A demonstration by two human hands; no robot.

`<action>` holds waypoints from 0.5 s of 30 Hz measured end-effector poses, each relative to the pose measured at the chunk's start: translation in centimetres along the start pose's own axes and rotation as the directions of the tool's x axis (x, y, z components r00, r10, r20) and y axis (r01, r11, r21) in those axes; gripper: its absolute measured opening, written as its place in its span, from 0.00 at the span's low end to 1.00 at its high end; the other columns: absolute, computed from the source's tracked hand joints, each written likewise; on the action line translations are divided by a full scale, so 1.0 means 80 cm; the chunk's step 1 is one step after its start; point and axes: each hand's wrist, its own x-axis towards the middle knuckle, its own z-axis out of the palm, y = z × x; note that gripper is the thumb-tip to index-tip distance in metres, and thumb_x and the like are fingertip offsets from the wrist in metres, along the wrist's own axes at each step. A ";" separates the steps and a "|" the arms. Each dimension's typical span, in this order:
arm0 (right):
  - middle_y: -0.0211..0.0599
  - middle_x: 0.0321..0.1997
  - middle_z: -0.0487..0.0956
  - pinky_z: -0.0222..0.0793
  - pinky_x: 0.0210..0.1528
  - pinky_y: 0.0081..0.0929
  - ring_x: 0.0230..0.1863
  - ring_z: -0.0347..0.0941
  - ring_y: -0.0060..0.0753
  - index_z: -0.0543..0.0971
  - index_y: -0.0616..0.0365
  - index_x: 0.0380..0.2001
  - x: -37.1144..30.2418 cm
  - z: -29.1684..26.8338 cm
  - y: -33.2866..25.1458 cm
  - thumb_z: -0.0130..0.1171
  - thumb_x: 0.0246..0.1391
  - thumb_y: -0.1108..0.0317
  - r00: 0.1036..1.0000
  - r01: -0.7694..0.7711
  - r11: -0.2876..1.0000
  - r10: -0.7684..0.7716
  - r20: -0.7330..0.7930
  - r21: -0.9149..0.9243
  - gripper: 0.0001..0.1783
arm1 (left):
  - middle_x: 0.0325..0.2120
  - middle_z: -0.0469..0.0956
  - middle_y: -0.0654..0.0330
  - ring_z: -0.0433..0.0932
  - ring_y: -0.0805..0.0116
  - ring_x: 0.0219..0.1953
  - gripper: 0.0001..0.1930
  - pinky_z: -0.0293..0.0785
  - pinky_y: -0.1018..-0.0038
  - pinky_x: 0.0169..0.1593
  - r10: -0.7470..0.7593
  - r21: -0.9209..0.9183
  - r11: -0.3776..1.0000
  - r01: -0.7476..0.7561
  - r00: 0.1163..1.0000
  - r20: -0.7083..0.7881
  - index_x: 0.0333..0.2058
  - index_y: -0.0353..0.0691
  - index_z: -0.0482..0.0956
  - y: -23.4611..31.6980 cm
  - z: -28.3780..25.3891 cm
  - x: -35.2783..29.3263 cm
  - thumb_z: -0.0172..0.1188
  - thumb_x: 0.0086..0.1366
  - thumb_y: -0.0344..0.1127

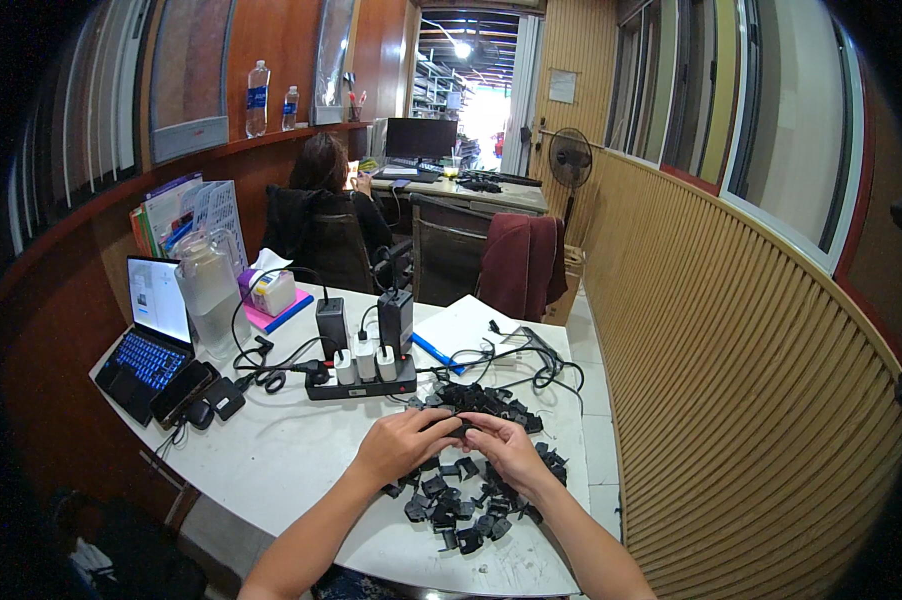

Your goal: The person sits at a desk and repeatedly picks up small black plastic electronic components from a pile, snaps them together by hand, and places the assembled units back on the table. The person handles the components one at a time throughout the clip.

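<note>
While both hands work over the R side of the desk (pixel 271 455), L hand (pixel 401 443) & R hand (pixel 506 455) have fingers closed in on a small blk piece (pixel 460 430) btwn them, just above the heap. It's mostly covered, so can't tell if it's 1 part or 2, nor how firm the grip is. Loose blk pcs (pixel 461 505) lie round & under the hands, spread toward the near R corner, some close to the R edge.

To do it well, I'd steady the piece w/ L fingertips & let R thumb + index do the fine work. Get any edges lined up 1st; if it needs a push, go straight, no twist, b/c thin plastic would prob. slip or crack. Pcs look easy to drop, so best stay low & away from the R edge. A bare patch by the near edge would help w/ sorting.

Containers: clear jug (pixel 211 305) nr the L edge, clear liquid inside, prob. water. Tissue box (pixel 271 293) toward the far edge, tissue poking out the top. File rack (pixel 224 218) past the jug, w/ folders & papers. On the wall shelf, big bottle (pixel 258 110) & small bottle (pixel 290 110), fill levels hard to tell. Cup (pixel 453 166) on the back desk has something pale yellow in it.
</note>
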 end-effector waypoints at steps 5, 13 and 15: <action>0.36 0.42 0.85 0.74 0.50 0.21 0.44 0.79 0.22 0.76 0.66 0.62 0.002 -0.006 0.002 0.63 0.67 0.68 1.000 -0.005 0.999 0.006 0.020 -0.051 0.23 | 0.44 0.85 0.63 0.85 0.62 0.36 0.17 0.82 0.68 0.37 -0.023 0.014 1.000 0.023 1.000 0.017 0.49 0.47 0.84 0.005 0.004 -0.003 0.71 0.62 0.40; 0.38 0.44 0.86 0.76 0.50 0.21 0.43 0.81 0.23 0.77 0.67 0.61 0.005 -0.022 -0.003 0.69 0.61 0.69 0.995 -0.103 0.986 0.104 0.001 -0.135 0.27 | 0.42 0.87 0.61 0.86 0.63 0.36 0.18 0.82 0.69 0.37 -0.007 0.018 1.000 0.007 1.000 -0.003 0.50 0.47 0.84 0.008 0.003 -0.001 0.71 0.62 0.42; 0.41 0.47 0.87 0.78 0.52 0.22 0.45 0.82 0.25 0.77 0.68 0.61 0.005 -0.025 -0.006 0.71 0.59 0.70 0.988 -0.152 0.980 0.152 -0.008 -0.131 0.28 | 0.42 0.88 0.61 0.86 0.63 0.35 0.18 0.83 0.69 0.36 0.015 0.001 1.000 -0.015 1.000 0.005 0.49 0.47 0.85 0.005 0.002 -0.001 0.72 0.61 0.43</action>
